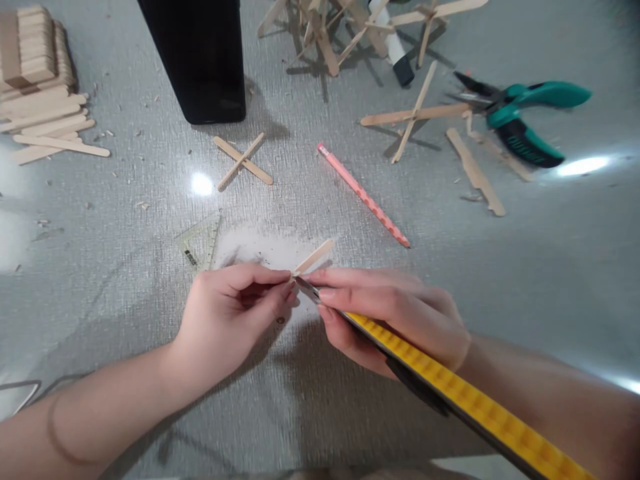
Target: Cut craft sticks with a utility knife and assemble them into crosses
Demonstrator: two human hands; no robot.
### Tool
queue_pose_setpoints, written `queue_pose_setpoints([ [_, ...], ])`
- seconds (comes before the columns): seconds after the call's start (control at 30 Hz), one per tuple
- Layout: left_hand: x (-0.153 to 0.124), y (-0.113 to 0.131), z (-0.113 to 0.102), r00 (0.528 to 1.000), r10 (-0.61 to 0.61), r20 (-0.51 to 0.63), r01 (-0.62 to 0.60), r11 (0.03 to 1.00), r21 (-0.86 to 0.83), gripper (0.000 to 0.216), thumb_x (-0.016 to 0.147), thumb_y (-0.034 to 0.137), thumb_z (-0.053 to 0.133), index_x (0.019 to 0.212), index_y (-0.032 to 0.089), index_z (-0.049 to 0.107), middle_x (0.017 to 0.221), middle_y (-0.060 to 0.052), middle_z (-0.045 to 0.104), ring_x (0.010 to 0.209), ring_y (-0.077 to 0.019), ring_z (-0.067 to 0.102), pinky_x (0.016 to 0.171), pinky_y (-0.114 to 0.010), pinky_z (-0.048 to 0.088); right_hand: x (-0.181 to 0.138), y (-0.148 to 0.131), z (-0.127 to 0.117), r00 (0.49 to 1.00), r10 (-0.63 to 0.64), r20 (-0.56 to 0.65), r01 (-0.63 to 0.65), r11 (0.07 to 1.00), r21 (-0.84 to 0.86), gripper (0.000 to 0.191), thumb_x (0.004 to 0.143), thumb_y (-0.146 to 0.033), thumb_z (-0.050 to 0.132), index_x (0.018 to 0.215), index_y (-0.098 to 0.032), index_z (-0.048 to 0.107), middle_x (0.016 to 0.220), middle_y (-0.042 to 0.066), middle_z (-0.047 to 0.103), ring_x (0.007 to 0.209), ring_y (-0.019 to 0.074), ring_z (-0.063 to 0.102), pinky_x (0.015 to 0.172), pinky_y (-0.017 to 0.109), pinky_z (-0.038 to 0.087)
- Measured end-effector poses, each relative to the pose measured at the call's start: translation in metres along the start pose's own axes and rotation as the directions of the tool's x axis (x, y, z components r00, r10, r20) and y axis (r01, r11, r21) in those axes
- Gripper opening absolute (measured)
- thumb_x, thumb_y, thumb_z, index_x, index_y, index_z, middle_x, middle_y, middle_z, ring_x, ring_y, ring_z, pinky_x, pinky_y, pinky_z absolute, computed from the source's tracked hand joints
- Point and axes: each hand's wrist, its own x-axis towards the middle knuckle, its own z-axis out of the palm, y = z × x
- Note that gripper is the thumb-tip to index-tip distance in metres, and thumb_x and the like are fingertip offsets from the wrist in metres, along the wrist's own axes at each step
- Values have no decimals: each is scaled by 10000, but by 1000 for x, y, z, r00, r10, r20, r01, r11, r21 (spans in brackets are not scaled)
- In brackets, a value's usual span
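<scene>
My left hand (240, 307) pinches a wooden craft stick (315, 257) between thumb and fingertips, and the stick's free end points up and to the right. In my right hand (390, 310) is a utility knife (440, 380) with a yellow ridged handle, held much like a pen. Its blade tip meets the stick right beside my left fingertips. The stick's lower end is hidden by my fingers. Under the hands lies a patch of pale dust on the grey tabletop.
A pink pencil (365, 193), a crossed pair of sticks (243, 162) and a clear set square (199, 241) lie just beyond my hands. Farther off are a black phone (215, 67), green-handled pliers (520, 113), stacked craft sticks (35, 53) and joined stick pieces (325, 40).
</scene>
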Motion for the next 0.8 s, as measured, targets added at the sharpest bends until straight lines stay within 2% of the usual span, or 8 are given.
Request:
queue_pose_setpoints([
  [0.13,0,-1,-1,1000,-1,-2,1,1000,30,102,852,205,763,948,219,793,875,-12,801,779,-143,767,715,-202,639,0,-3,2,1000,28,-1,-28,994,105,347,867,-15,638,1117,-256,618,742,-1,733,551,143,688,559,249,646],
  [0.23,-1,-1,-1,1000,-3,5,3,999,44,106,863,225,757,965,223,788,885,-12,802,783,-143,768,713,-202,637,0,-4,4,996,47,79,-65,967,245,326,927,6,522,1139,-228,603,612,-50,652,464,115,625,575,237,641],
  [0.37,-2,-2,-2,1000,14,9,-14,994,105,94,881,233,732,963,222,776,880,-15,801,765,-152,765,675,-218,624,-1,-3,9,1000,5,-8,-4,990,140,303,876,-3,585,1076,-230,604,700,-8,718,487,130,641,548,265,631],
  [0.47,-1,-3,-1,997,75,20,-78,964,255,81,889,218,698,950,222,751,841,-16,790,704,-162,746,616,-246,593,-2,-2,14,1000,9,-24,-6,995,96,295,859,-15,615,1046,-243,606,696,-8,725,543,153,680,531,267,620],
  [0.57,1,-3,-1,977,204,54,-207,871,446,62,902,208,648,937,223,697,787,-16,764,648,-166,708,564,-264,532,-5,0,17,998,68,-16,-66,990,123,301,872,-22,600,1060,-256,608,717,-1,732,624,183,729,513,278,610],
  [0.67,2,-4,-2,912,390,128,-377,674,635,102,923,184,590,938,223,682,775,-25,749,629,-167,673,546,-278,455,-7,2,18,996,90,-14,-87,986,145,339,858,-16,607,1099,-253,610,775,24,751,688,214,753,524,303,621],
  [0.73,2,-4,-3,866,471,170,-443,562,698,161,919,138,562,965,221,692,756,-25,737,620,-170,653,553,-289,425,-8,3,19,996,89,-5,-87,985,148,340,853,-14,610,1103,-245,612,794,34,757,709,221,759,529,308,624],
  [0.8,1,-4,-4,839,506,201,-480,514,710,234,911,98,545,1038,220,700,746,-23,728,645,-178,652,595,-296,436,-8,4,19,996,84,-7,-83,986,146,327,852,-10,614,1093,-230,618,783,34,754,714,218,760,530,302,620],
])
